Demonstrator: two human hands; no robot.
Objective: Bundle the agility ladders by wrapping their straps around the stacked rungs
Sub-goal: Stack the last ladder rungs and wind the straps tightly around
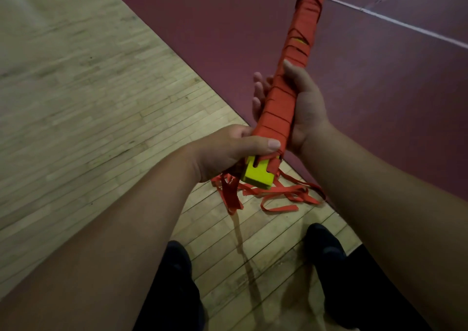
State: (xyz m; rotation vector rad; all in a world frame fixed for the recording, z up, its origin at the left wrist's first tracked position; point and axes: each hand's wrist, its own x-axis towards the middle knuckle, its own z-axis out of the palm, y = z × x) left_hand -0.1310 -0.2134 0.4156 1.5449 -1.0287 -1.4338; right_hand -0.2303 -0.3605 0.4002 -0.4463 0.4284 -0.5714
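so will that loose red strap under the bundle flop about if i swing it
Probably floppy: the loose strap trails in limp loops below the yellow rung ends. It looks thin and light, so it would likely trail and swing. The wrapped bundle seems stiff: it juts straight beyond the right hand.

Floor [88, 102]: pale wood strips, boards running diagonally across the view. Upper right part is a maroon painted zone [379, 97], straight border against the wood; a thin white line [395, 21] crosses it. Tangle of loose red strap [278, 195] lies on the wood, just beside the maroon border, one loop reaching its edge. Two feet [324, 239] in dark footwear stand on the wood near the strap. Dark streak [244, 252] on the boards between them.
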